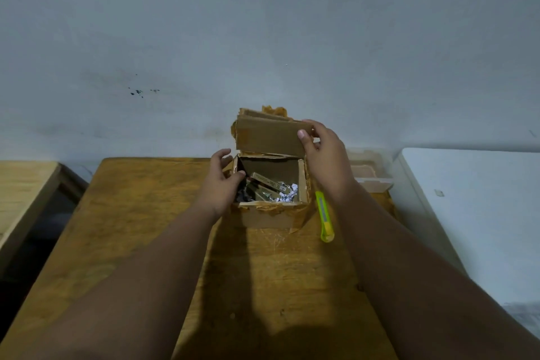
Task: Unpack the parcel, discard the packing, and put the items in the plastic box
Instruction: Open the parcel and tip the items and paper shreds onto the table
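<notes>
A small cardboard parcel (pixel 270 215) stands on the wooden table (pixel 146 228) with torn brown tape along its rim. Its lid flap (pixel 268 137) is raised upright, and my right hand (pixel 324 155) grips the flap's right edge, thumb on the front. My left hand (pixel 222 181) holds the parcel's left wall, thumb over the rim. Inside lie gold-coloured flat packs (pixel 268 183) among crumpled white paper (pixel 289 193) and something dark at the left. A clear plastic box (pixel 371 172) sits behind my right wrist, partly hidden.
A yellow-green utility knife (pixel 325 216) lies on the table just right of the parcel. A white surface (pixel 473 213) borders the table on the right, a lighter wooden table (pixel 23 190) on the left. A grey wall rises behind.
</notes>
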